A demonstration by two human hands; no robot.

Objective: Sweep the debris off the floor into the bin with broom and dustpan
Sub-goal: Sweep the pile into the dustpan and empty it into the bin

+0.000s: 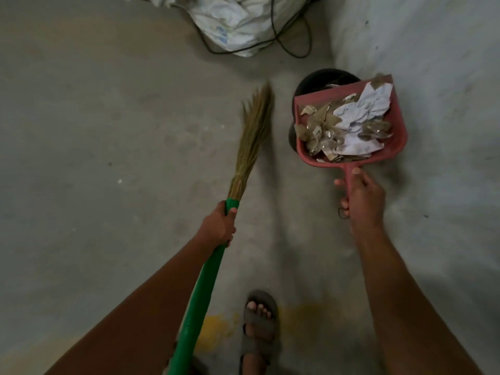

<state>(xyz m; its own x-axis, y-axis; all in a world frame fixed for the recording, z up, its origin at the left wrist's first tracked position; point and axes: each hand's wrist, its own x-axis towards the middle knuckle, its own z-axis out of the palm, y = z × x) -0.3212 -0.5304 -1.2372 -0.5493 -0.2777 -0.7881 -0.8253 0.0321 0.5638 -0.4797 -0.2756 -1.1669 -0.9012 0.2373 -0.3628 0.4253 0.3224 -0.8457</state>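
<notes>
- Left hand point(218, 226): arm stretched forward and down, fingers curled in a firm grip, thumb lying on top.
- Right hand point(361, 196): arm extended forward, raised, fingers wrapped in a grip, thumb pointing ahead.
- One sandalled foot point(259, 326) below, between both forearms.

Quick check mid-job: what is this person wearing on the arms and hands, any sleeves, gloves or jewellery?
Nothing shows on them. Both forearms are bare up to the frame edge, with no sleeves in view. The left hand and right hand have no gloves, rings, watch or bands.
</notes>
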